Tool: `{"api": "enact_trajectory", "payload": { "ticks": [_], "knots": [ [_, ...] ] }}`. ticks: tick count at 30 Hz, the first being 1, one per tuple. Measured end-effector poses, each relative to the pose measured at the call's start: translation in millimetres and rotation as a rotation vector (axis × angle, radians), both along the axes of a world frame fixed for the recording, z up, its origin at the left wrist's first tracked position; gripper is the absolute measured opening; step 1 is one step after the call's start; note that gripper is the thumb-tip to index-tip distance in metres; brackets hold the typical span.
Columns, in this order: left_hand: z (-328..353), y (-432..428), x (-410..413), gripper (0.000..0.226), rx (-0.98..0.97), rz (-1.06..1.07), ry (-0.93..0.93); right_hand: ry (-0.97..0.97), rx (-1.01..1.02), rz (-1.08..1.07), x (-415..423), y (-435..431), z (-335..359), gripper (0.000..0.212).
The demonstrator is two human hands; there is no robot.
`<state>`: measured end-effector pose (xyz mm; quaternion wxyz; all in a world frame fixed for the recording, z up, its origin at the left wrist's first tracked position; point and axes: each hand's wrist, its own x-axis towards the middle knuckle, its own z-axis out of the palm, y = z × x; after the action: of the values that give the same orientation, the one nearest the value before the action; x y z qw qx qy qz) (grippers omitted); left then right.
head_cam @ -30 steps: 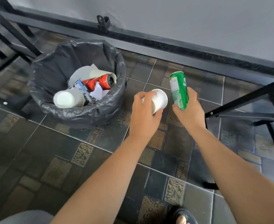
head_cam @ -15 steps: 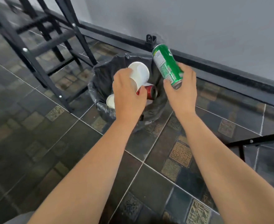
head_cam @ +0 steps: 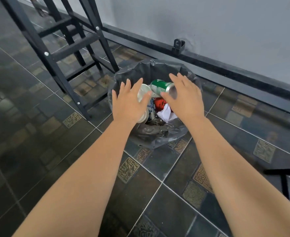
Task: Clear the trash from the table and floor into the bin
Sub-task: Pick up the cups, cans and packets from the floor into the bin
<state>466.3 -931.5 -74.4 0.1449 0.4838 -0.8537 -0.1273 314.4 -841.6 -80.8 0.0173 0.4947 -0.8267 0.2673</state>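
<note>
Overhanging bin (head_cam: 158, 134), green can (head_cam: 160, 86), label (head_cam: 157, 90) apparently blurred

We find the round bin lined with a black plastic bag (head_cam: 159, 134) reachable from above, its mouth heaped with cans, cups and paper (head_cam: 164, 108). A black metal table frame (head_cam: 39, 45) crowds its left, and the grey wall (head_cam: 209, 23) and black floor rail (head_cam: 235, 73) close in behind. The dark tiled floor (head_cam: 158, 161) on our near side gives room.

One wide-angle head cam on me, facing forward and steeply down along both my forearms, close enough that my left hand (head_cam: 128, 104) and right hand (head_cam: 186, 100) sit mid-frame over the bin (head_cam: 158, 134), tiled floor (head_cam: 38, 134) filling most of the view, grey wall (head_cam: 209, 23) across the top.
</note>
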Motion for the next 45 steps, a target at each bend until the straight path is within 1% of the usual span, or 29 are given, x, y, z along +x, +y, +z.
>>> {"api": "enact_trajectory", "payload": {
  "ticks": [2, 4, 6, 8, 10, 12, 15, 17, 20, 23, 27, 33, 37, 41, 45],
  "knots": [
    [-0.1, 0.8, 3.4, 0.055, -0.037, 0.021, 0.036, -0.007, -0.112, -0.017, -2.0, 2.2, -0.8, 0.051],
    [-0.8, -0.8, 8.6, 0.055, -0.064, 0.084, 0.143, -0.044, -0.212, -0.064, -7.8, 5.8, -0.3, 0.044],
    [-3.1, -5.9, 14.4, 0.057, -0.084, 0.158, 0.226, -0.074, -0.235, -0.124, -16.4, 11.2, -0.8, 0.042],
    [-7.3, -12.9, 20.9, 0.054, -0.069, 0.214, 0.255, -0.132, -0.197, -0.172, -23.2, 16.7, -1.6, 0.042],
    [-11.0, -17.4, 25.9, 0.049, 0.018, 0.266, 0.314, -0.245, -0.121, -0.216, -25.9, 21.7, -2.9, 0.044],
    [-14.8, -19.9, 28.6, 0.045, 0.16, 0.304, 0.409, -0.386, -0.087, -0.229, -27.7, 23.5, -4.6, 0.047],
    [-17.8, -20.4, 31.1, 0.04, 0.379, 0.298, 0.603, -0.594, -0.13, -0.19, -27.5, 22.0, -8.0, 0.047],
    [-14.5, -19.5, 31.2, 0.037, 0.455, 0.312, 0.71, -0.7, -0.184, -0.181, -28.0, 19.9, -8.7, 0.045],
    [-12.3, -17.4, 31.1, 0.038, 0.521, 0.337, 0.8, -0.785, -0.237, -0.175, -26.7, 18.3, -7.6, 0.047],
    [-13.4, -15.5, 30.1, 0.043, 0.557, 0.362, 0.876, -0.805, -0.233, -0.174, -26.5, 17.1, -7.2, 0.051],
    [-9.5, -11.7, 29.9, 0.048, 0.611, 0.377, 0.926, -0.837, -0.214, -0.196, -27.4, 17.7, -7.1, 0.053],
    [0.5, 3.1, 33.5, 0.048, 0.704, 0.397, 1.02, -0.964, -0.296, -0.228, -17.1, 25.6, 1.5, 0.053],
    [18.9, 25.6, 47.3, 0.049, 0.738, 0.394, 1.05, -0.981, -0.326, -0.273, -1.5, 42.6, 23.9, 0.052],
    [75.2, 41.9, 59.9, 0.049, 0.792, 0.403, 0.986, -1.009, -0.289, -0.348, 15.4, 69.1, 86.3, 0.052],
    [166.8, 71.5, 70.9, 0.047, 0.811, 0.359, 0.912, -1.015, -0.274, -0.404, 33.3, 105.6, 170.5, 0.053]
  ]
}}
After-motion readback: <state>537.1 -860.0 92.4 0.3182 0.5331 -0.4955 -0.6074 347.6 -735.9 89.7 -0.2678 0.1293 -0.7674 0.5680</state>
